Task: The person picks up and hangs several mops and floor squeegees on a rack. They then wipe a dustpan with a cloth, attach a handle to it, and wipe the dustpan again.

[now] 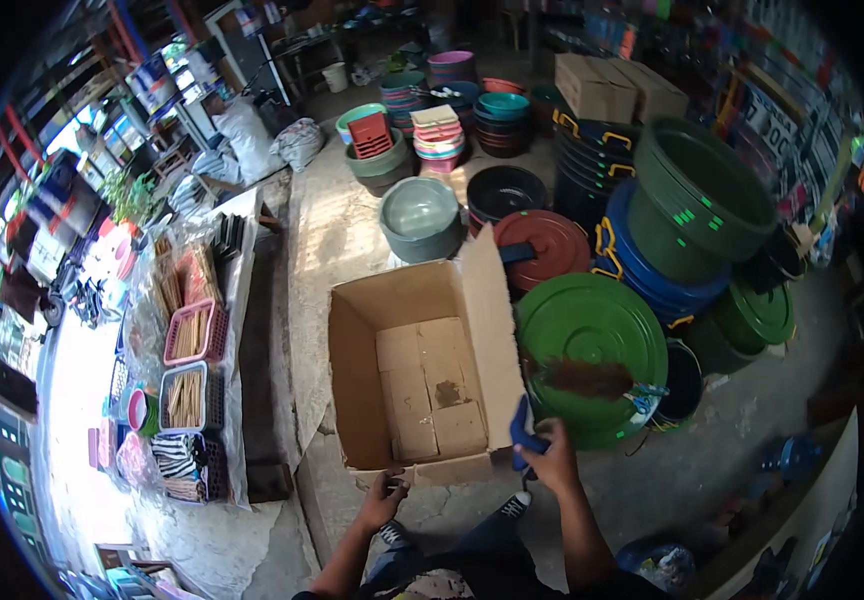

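I clench a blue tool (520, 432) in my right hand (554, 457), my left hand (388, 490), grip unclear, at the near rim of the open box (354, 375) at 12 o'clock, green lid (592, 325) at 1, tubs (420, 238) beyond.

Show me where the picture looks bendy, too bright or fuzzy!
In the head view, the scene bends near the dark round rim; glare whitens the ground left of the table; sunlight patches the floor beyond the cardboard box; colourful clutter at top right looks fuzzy.
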Action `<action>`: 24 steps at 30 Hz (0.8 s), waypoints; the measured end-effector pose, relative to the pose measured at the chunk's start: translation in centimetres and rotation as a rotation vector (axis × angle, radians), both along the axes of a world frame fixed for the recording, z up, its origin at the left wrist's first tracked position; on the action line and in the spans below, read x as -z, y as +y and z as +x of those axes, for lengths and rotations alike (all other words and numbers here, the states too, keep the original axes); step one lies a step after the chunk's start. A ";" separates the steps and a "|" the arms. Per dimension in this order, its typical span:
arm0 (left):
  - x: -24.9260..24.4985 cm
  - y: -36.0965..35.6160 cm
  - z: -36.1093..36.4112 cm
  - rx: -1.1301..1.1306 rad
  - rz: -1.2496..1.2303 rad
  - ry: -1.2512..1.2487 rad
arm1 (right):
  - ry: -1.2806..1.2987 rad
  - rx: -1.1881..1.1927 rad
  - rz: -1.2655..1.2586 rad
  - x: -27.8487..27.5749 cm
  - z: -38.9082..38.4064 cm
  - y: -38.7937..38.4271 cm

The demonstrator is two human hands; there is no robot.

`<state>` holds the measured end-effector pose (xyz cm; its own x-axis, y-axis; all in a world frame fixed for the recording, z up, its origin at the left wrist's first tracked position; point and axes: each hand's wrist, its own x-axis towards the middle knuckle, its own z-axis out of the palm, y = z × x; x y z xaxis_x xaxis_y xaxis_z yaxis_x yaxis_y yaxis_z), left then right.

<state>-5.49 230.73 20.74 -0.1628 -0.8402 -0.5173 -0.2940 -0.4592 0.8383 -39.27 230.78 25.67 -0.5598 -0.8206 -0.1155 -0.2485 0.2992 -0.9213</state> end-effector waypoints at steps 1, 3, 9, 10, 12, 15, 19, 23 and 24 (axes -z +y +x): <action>0.1 -0.1 1.4 0.046 -0.082 -0.003 | -0.058 -0.260 0.032 -0.3 1.8 -0.5; -1.1 -0.9 4.6 0.084 -0.078 0.008 | -0.183 -0.633 0.064 -0.6 6.9 -1.6; -0.5 -3.9 21.5 0.211 -0.149 0.365 | -0.516 -1.096 0.118 -1.0 27.4 -4.3; -1.1 -4.3 24.0 0.249 -0.139 0.498 | -0.559 -1.130 0.133 -0.9 30.8 -4.8; -2.2 -4.1 28.0 0.190 -0.138 0.514 | -0.586 -1.179 0.153 -1.0 36.1 -6.1; -4.2 -3.7 33.0 -0.160 -0.091 0.308 | -0.685 -1.000 0.019 -0.9 43.5 -8.0; -4.7 -5.7 37.6 -0.439 -0.142 0.565 | -1.312 -0.807 0.144 -1.8 49.1 -9.8; -6.7 -10.2 39.5 -0.573 -0.174 0.694 | -1.256 -0.943 0.352 1.0 53.6 -13.3; -6.5 -11.4 40.2 -0.612 -0.191 0.527 | -1.204 -0.961 0.333 1.0 54.9 -14.6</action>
